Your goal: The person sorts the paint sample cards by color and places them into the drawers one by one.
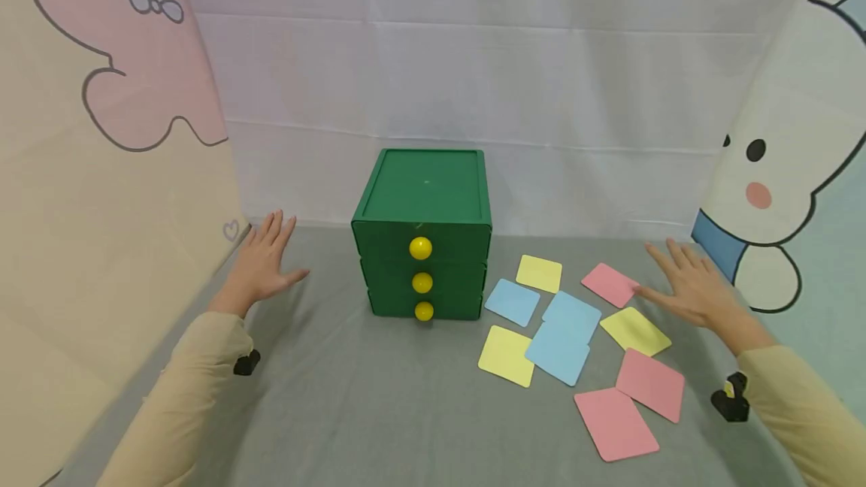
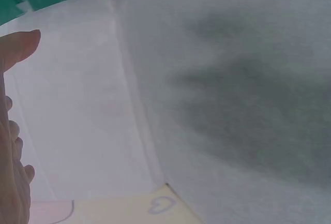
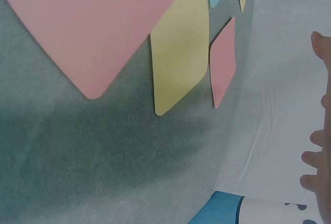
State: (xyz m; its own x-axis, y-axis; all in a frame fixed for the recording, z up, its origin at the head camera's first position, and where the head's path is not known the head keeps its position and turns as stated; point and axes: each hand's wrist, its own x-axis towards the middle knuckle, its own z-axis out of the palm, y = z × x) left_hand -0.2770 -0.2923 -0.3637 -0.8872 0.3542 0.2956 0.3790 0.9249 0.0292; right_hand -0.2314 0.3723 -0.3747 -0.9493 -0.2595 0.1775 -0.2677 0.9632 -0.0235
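Observation:
My left hand (image 1: 260, 265) hovers above the grey cloth left of a green drawer box (image 1: 426, 186), fingers spread and holding nothing. On the far right, my right hand (image 1: 693, 291) is likewise spread and holds nothing. Its thumb reaches over the edge of a pink card (image 1: 610, 285) in the head view. Beside it lies a yellow card (image 1: 636, 331), with two more pink cards (image 1: 616, 424) nearer the front. Blue cards (image 1: 512, 302) and further yellow cards (image 1: 506, 355) are scattered between the box and that hand. Three yellow knobs (image 1: 421, 248) run down the box front.
White fabric (image 1: 473, 81) hangs behind the grey cloth (image 1: 352, 404). Printed cloth panels stand at both sides, a pink figure (image 1: 149, 58) on the left and a white one (image 1: 778, 156) on the right. Each wrist carries a black mount (image 1: 246, 363).

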